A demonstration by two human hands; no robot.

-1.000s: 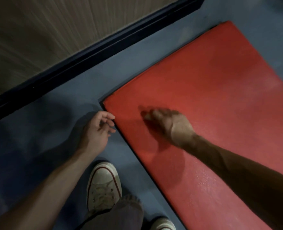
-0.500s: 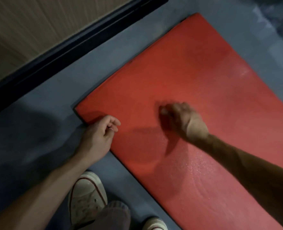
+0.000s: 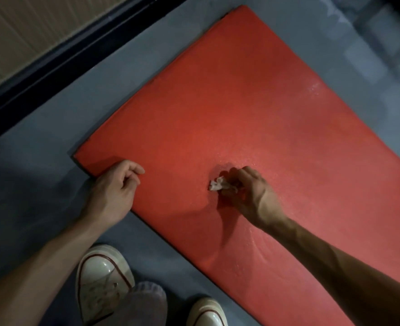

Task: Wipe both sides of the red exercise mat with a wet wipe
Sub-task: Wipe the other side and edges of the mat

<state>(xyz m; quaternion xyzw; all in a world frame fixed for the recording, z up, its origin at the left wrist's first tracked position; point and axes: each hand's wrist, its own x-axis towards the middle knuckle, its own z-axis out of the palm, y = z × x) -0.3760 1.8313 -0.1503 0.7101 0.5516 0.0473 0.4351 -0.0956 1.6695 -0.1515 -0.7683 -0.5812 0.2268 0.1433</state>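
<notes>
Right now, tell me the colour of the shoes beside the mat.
Off-white shoes with a thin dark red stripe round the sole, seen in the head view.

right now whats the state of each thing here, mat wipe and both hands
red mat: flat on the floor, top face glistening in patches
wet wipe: crumpled, against the mat
right hand: grips the wipe
left hand: fingers loosely curled, at the mat's near corner

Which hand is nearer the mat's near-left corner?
Left. The left hand rests beside that corner of the mat; the right hand holds the wipe farther in.
</notes>
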